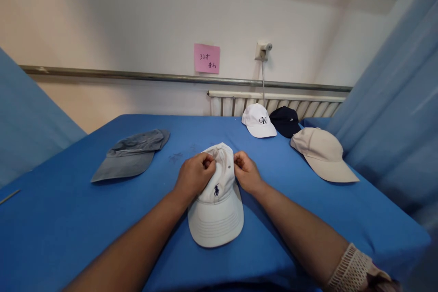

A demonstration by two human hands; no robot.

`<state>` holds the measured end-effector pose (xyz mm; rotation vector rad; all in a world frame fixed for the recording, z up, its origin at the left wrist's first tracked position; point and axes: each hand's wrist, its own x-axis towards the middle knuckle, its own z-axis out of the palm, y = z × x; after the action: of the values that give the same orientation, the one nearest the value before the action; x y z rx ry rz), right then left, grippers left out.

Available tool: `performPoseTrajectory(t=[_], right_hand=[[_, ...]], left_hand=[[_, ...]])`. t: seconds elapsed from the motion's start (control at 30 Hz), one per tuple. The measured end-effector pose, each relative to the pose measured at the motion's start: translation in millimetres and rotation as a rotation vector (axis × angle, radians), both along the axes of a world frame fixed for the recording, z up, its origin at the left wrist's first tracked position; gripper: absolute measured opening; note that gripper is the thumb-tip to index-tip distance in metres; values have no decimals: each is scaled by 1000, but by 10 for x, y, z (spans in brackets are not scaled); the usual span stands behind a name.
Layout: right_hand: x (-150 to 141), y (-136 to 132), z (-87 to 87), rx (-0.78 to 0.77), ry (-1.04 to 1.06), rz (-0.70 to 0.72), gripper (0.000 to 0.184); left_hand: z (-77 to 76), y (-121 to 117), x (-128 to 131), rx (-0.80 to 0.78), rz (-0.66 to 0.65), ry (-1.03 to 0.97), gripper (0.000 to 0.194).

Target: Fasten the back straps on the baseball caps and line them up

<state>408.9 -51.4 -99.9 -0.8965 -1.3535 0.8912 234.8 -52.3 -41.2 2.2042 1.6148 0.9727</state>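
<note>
In the head view, a white baseball cap (216,210) with a small dark horse-rider emblem lies on the blue-covered table, brim toward me. My left hand (196,173) pinches the left side of its crown with curled fingers. On the opposite side, my right hand (248,171) grips the crown's edge, fingers bent and thumb close to the fabric. The crown looks creased and pressed narrow between both hands. My fingertips are partly hidden by the fabric and by my own knuckles.
A grey cap (132,155) lies flattened at left. At the back right stand a white cap (256,121), a navy cap (284,121) and a beige cap (323,153). A thin stick (9,196) rests at the left edge. Blue curtains (393,100) flank the table (85,237).
</note>
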Motion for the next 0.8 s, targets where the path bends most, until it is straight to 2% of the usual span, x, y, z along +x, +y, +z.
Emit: performPoseTrajectory(t=[0.1, 0.23, 0.4, 0.5, 0.57, 0.63, 0.7, 0.77, 0.8], right_hand=[[80, 55, -13, -3, -74, -160, 12], [196, 77, 28, 15, -186, -319, 12], [259, 51, 81, 68, -287, -369, 11], [257, 60, 93, -44, -287, -362, 13], [241, -9, 117, -147, -170, -393, 17], [221, -210, 155, -236, 39, -438, 22], [199, -557, 182, -343, 204, -380, 25], [168, -985, 176, -516, 267, -225, 28], [144, -1195, 159, -652, 269, -50, 34]], left_hand=[[95, -54, -80, 94, 52, -19, 12], [211, -129, -174, 134, 82, -94, 12], [201, -141, -218, 131, 44, -101, 11], [160, -127, -218, 130, 53, -94, 11], [142, -123, -223, 125, 45, -96, 11], [134, -120, -238, 121, 27, -106, 12], [128, -112, -262, 122, 17, -112, 13], [122, -97, -287, 127, 15, -105, 14], [119, -89, -296, 129, 10, -99, 14]])
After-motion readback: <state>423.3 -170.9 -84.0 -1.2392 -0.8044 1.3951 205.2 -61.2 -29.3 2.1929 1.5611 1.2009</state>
